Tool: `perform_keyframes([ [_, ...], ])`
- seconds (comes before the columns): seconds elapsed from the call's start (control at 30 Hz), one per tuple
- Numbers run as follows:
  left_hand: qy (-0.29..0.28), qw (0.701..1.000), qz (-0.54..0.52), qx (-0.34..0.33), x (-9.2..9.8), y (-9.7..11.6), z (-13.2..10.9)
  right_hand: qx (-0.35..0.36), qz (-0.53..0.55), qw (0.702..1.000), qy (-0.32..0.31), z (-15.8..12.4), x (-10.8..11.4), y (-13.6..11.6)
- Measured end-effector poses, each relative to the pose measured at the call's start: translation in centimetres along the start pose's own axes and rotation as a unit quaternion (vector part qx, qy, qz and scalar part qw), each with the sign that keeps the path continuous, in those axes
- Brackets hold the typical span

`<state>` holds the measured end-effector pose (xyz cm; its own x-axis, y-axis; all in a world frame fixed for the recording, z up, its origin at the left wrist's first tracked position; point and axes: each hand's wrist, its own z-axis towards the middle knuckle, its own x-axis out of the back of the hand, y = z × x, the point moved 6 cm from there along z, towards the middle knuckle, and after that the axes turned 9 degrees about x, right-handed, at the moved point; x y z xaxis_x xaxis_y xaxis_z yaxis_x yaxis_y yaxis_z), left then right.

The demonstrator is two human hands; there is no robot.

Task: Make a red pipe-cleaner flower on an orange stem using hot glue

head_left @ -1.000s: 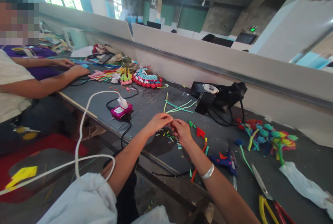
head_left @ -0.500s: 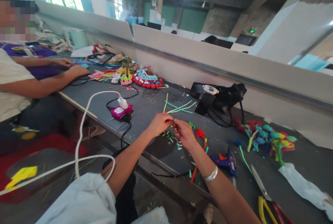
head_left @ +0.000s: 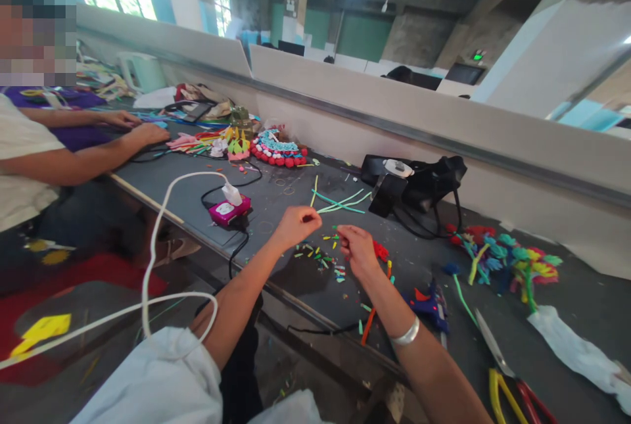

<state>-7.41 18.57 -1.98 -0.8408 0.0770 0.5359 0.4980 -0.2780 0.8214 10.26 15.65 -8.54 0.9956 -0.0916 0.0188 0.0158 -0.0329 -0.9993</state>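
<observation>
My left hand (head_left: 294, 224) is curled in a pinch above the dark table (head_left: 197, 194); what its fingertips hold is too small to name. A short gap to the right, my right hand (head_left: 357, 249) is also pinched shut, with a silver bangle (head_left: 405, 334) on its wrist. Between and below the hands lie several small coloured cut bits (head_left: 320, 257). A red piece (head_left: 380, 251) sits just right of my right hand.
A blue glue gun (head_left: 428, 304) and yellow-handled scissors (head_left: 505, 381) lie at the right, with colourful flowers (head_left: 503, 259) beyond. A black bag (head_left: 419, 186), green strips (head_left: 340, 203) and a pink power strip (head_left: 229, 210) with a white cable sit further back. A co-worker's arm (head_left: 83, 160) rests at the left.
My hands were touching at the fingertips; they have now pulled apart, the left up and left, the right slightly down and right.
</observation>
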Motion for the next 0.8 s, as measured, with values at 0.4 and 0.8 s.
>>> perform_keyframes([
  [0.4,0.109,0.985,0.086,0.104,2.5,-2.9,1.4,0.054,-0.262,0.963,0.025,1.6,4.8,0.1],
  [0.8,0.103,0.978,0.146,0.106,2.1,-2.7,1.1,0.127,-0.462,0.878,-0.012,-0.3,4.0,-2.3],
])
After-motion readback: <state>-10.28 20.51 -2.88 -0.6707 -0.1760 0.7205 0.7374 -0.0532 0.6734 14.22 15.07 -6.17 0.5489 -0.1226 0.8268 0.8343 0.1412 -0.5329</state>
